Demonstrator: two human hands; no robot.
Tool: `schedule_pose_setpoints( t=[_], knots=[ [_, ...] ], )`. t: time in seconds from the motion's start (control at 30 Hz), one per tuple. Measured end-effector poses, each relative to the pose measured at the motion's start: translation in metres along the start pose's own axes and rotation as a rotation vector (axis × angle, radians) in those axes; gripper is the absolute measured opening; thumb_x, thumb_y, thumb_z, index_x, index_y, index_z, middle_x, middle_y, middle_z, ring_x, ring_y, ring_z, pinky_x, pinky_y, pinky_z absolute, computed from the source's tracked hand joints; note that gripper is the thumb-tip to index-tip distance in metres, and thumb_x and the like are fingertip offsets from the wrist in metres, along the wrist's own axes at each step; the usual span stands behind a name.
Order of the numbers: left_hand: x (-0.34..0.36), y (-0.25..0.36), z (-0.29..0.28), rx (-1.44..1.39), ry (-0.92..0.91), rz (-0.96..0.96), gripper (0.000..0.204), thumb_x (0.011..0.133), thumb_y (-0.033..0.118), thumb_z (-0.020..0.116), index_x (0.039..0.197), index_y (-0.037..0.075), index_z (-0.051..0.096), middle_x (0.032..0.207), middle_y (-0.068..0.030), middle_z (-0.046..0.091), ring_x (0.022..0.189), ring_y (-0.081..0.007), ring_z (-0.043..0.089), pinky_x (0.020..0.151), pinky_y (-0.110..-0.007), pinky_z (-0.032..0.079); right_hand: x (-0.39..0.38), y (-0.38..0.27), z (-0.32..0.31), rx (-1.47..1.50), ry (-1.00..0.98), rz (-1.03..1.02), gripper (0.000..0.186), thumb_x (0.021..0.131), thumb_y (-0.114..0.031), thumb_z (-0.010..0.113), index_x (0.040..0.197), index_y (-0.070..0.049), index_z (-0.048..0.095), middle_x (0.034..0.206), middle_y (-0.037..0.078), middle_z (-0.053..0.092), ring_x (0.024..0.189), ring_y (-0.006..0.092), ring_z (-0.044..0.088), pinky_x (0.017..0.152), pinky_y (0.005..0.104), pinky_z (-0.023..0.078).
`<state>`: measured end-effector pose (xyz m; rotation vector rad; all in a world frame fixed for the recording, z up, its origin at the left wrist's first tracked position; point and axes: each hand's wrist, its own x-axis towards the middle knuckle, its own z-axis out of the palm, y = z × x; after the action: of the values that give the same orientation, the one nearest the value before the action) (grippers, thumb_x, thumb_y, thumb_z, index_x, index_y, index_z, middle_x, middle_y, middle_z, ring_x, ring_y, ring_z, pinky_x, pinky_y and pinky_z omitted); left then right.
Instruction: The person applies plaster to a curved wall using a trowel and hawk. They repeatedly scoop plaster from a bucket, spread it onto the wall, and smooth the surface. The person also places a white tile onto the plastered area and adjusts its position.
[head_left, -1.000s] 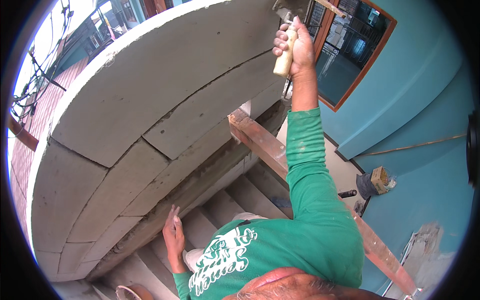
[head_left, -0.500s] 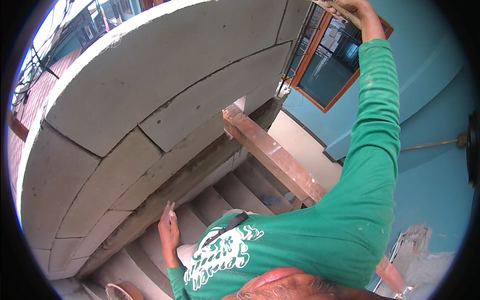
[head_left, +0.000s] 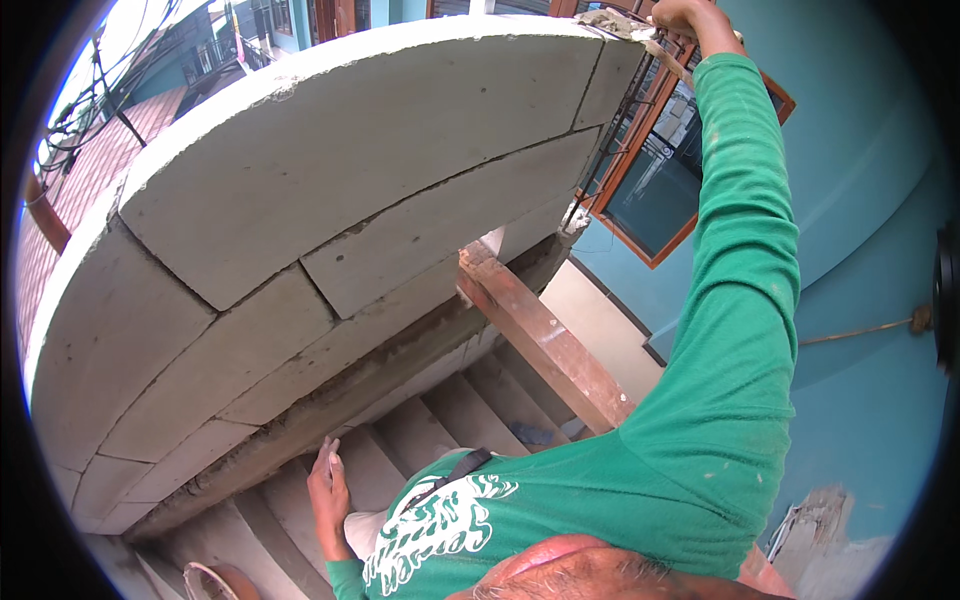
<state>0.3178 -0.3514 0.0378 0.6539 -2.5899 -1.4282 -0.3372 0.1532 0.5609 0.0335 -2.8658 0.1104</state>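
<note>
My right hand point(head_left: 695, 22) is raised high at the upper right, its fingers curled around a pale, narrow wooden tool point(head_left: 672, 64); its exact kind is not clear. It is close to the top corner of a curved wall of grey blocks point(head_left: 400, 130). Rough mortar point(head_left: 612, 22) sits on that corner, beside thin steel bars point(head_left: 612, 130). Lower left, my left hand point(head_left: 328, 490) hangs with fingers stretched out and nothing in them, in front of the stairs.
A reddish wooden beam point(head_left: 545, 340) runs from the block wall toward my body. Concrete steps point(head_left: 385, 460) lie below, with a round bucket point(head_left: 215, 580) at the bottom left. A wood-framed window point(head_left: 655, 190) is set in the blue wall point(head_left: 860, 260). Cables point(head_left: 95, 80) hang far left.
The view has tilted, so the wall's top corner and its mortar now show. My right hand has shifted slightly left and tipped the wooden tool downward. My left hand stays outstretched.
</note>
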Motion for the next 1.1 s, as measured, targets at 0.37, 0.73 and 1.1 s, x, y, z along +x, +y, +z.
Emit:
schedule_pose_setpoints(
  t=[0.37,0.73,1.1],
  knots=[
    [-0.007,-0.011,0.001,-0.038,0.027,-0.037,0.055,0.113,0.039,0.042,0.140,-0.003,0.063,0.151,-0.0261,0.056,0.143,-0.0366,0.052,0.119,-0.042,0.037,-0.080,-0.050,-0.003,-0.300,-0.049,-0.167,0.034,0.079,-0.034,0.074,0.092,-0.002,0.078,0.083,0.016,0.073,0.070,0.0278,0.067,0.064,0.0467,0.054],
    [0.003,-0.012,0.001,-0.041,0.041,0.003,0.051,0.112,0.035,0.044,0.139,-0.003,0.063,0.151,-0.0265,0.056,0.143,-0.0385,0.052,0.119,-0.042,0.037,-0.150,-0.051,-0.012,0.115,-0.168,-0.384,0.030,0.101,-0.036,0.067,0.100,-0.007,0.074,0.074,-0.003,0.061,0.063,0.0068,0.055,0.055,0.0262,0.045],
    [-0.097,-0.124,0.018,0.128,0.094,-0.478,0.056,0.109,0.045,0.044,0.143,0.004,0.062,0.157,-0.0219,0.051,0.145,-0.0404,0.046,0.123,-0.049,0.033,-0.362,-0.189,0.057,0.435,-0.705,-0.941,0.032,0.100,-0.032,0.068,0.095,-0.001,0.061,0.081,-0.002,0.051,0.072,0.0062,0.043,0.065,0.0239,0.035]
  ],
)
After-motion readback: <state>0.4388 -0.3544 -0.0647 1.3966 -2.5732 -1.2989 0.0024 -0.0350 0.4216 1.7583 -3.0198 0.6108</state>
